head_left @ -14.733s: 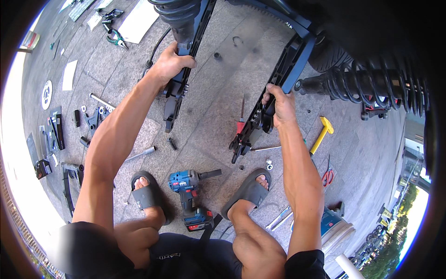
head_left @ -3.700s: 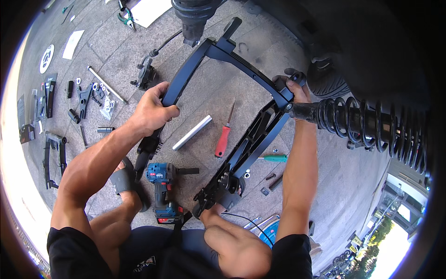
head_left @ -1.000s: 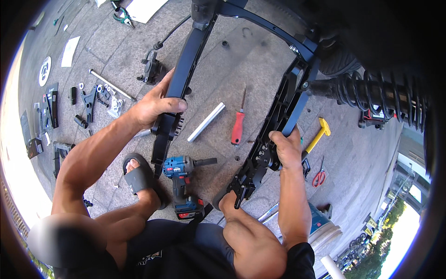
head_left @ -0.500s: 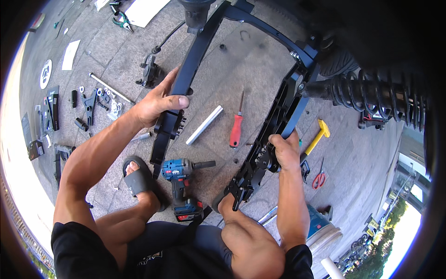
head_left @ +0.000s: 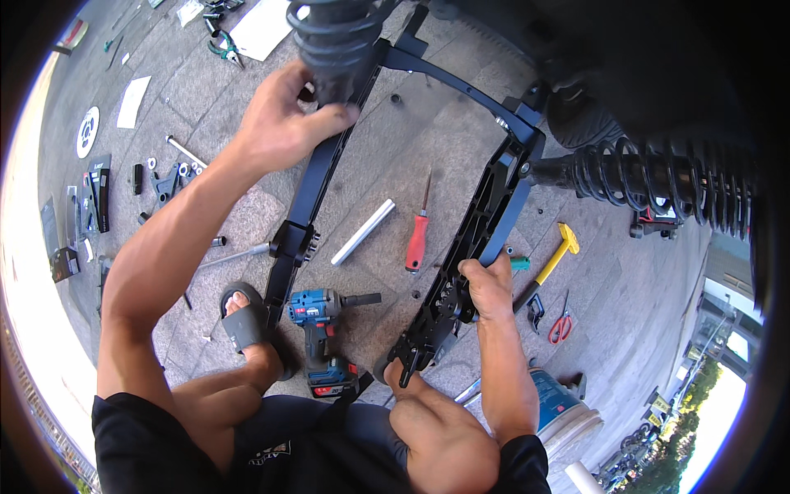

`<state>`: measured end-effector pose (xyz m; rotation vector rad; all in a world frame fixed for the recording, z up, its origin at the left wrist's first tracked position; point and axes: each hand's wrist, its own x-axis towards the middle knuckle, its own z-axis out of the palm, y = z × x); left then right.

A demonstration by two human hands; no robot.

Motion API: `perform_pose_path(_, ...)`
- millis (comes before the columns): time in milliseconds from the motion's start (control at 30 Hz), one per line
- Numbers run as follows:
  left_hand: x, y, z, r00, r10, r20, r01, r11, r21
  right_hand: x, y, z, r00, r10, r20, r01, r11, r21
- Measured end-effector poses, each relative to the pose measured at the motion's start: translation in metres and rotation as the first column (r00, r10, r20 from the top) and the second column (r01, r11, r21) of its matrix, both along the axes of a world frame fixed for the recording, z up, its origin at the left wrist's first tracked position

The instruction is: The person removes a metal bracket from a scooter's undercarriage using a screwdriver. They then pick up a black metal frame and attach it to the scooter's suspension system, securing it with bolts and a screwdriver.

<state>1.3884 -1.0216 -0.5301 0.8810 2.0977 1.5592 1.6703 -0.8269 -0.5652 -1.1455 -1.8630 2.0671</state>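
Note:
A black U-shaped motorcycle swingarm (head_left: 316, 183) hangs tilted in front of me, its two arms reaching toward my feet. My left hand (head_left: 282, 132) is closed around the lower end of the left coil-spring shock absorber (head_left: 337, 45), where it meets the left arm of the swingarm. The thumb lies across the joint; the other fingertips are partly hidden behind it. My right hand (head_left: 491, 290) grips the right arm of the swingarm near its rear end, thumb on top. The right shock absorber (head_left: 650, 174) joins that arm farther up.
Between the arms lie a silver tube (head_left: 363, 231) and a red-handled screwdriver (head_left: 417, 243). A blue impact wrench (head_left: 317, 317) stands by my left foot. To the right are a yellow hammer (head_left: 559, 251), red scissors (head_left: 561, 328) and a bucket (head_left: 564, 416). Loose parts are strewn at left.
My left hand has moved up from the swingarm's left arm to the shock's lower end. That shock has come lower into view beside the arm. My right hand keeps its grip, slightly lower.

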Motion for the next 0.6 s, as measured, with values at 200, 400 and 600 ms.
perform_pose_path(200, 0.019, -0.061, 0.034, 0.745, -0.426, 0.514, 0.272, 0.897, 0.348, -0.001, -0.001, -0.004, 0.999, -0.028, -0.025, 0.029, 0.999, 0.046)
perform_pose_path(400, 0.004, -0.027, 0.025, 0.446, -0.563, 0.695, 0.668, 0.726, 0.160, 0.001, -0.002, -0.008, 0.997, -0.039, 0.067, 0.035, 0.997, 0.065)
perform_pose_path(600, 0.013, 0.075, 0.047, 0.625, -0.781, 0.012, 0.756, 0.608, 0.241, -0.003, -0.008, -0.004, 0.997, -0.067, -0.031, 0.067, 0.998, 0.003)
